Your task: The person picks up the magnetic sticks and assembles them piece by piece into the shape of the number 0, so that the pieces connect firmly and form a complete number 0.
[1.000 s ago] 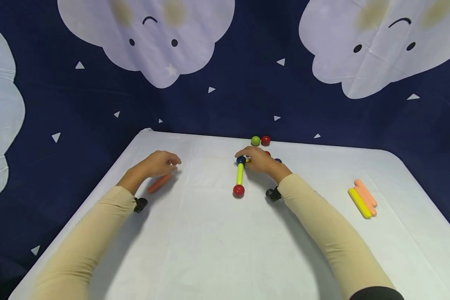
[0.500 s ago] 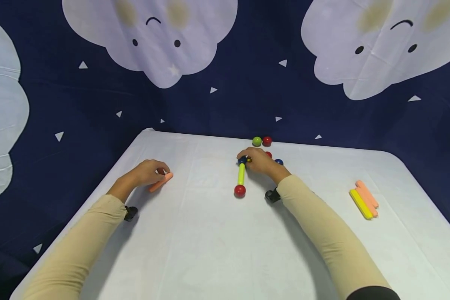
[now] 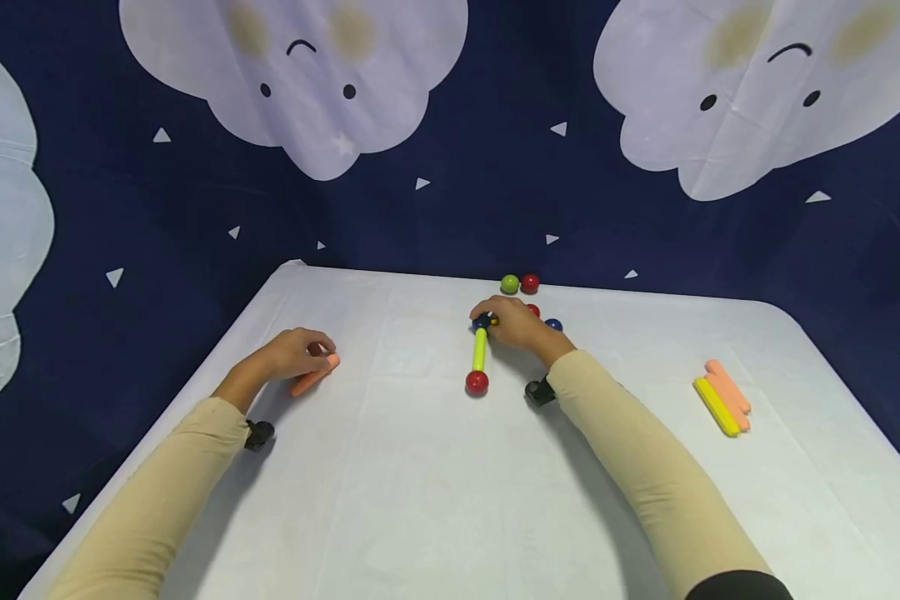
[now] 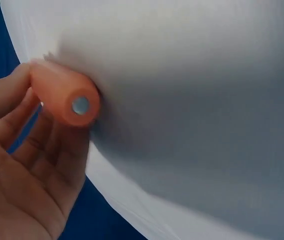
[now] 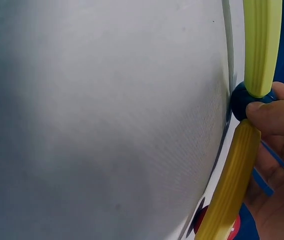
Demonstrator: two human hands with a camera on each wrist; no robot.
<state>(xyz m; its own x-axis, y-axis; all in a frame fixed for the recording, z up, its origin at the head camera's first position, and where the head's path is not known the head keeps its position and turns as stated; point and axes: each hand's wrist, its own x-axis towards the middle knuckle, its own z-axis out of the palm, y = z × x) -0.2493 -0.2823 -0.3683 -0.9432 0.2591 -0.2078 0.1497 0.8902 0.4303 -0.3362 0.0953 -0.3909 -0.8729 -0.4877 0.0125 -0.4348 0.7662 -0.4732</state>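
My left hand (image 3: 288, 353) pinches an orange magnetic stick (image 4: 57, 92) between thumb and fingers, low over the table at the left. A metal disc shows in the stick's near end. At the table's far middle, my right hand (image 3: 521, 323) grips a dark blue ball (image 5: 239, 102), the thumb pressed on it. A yellow-green stick (image 3: 480, 348) runs from that ball towards me to a red ball (image 3: 477, 382). From the blue ball a darker yellow stick (image 5: 231, 180) also leads off, mostly hidden by the hand in the head view.
A green ball (image 3: 509, 284) and a red ball (image 3: 529, 283) lie at the table's far edge. Another red ball (image 3: 533, 310) and a blue ball (image 3: 553, 325) sit just beyond the right wrist. Peach sticks (image 3: 729, 387) and a yellow stick (image 3: 716, 407) lie together at the right.
My left hand has come down and back onto the orange stick, now pinching it and shifting it slightly towards me. The right hand keeps its grip on the blue ball.
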